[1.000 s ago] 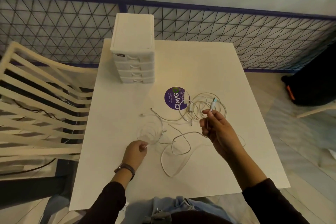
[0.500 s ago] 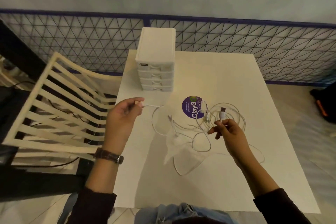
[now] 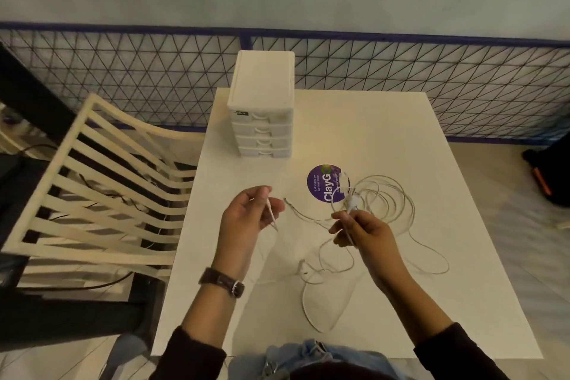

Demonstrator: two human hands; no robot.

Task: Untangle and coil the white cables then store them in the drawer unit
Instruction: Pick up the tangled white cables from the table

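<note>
Tangled white cables lie on the white table, looping to the right and front of my hands. My left hand is raised above the table's left part, pinching one white cable end whose plug points down. My right hand holds another white cable near its connector, just in front of the tangle. The white drawer unit, with several closed drawers, stands at the table's far left.
A purple round sticker is on the table by the tangle. A cream slatted chair stands left of the table. A wire mesh fence runs behind. A dark bag sits on the floor at right.
My left hand picked up a cable end from the table, lifted it left, then brought it in toward the middle. My right hand stayed on its cable.
</note>
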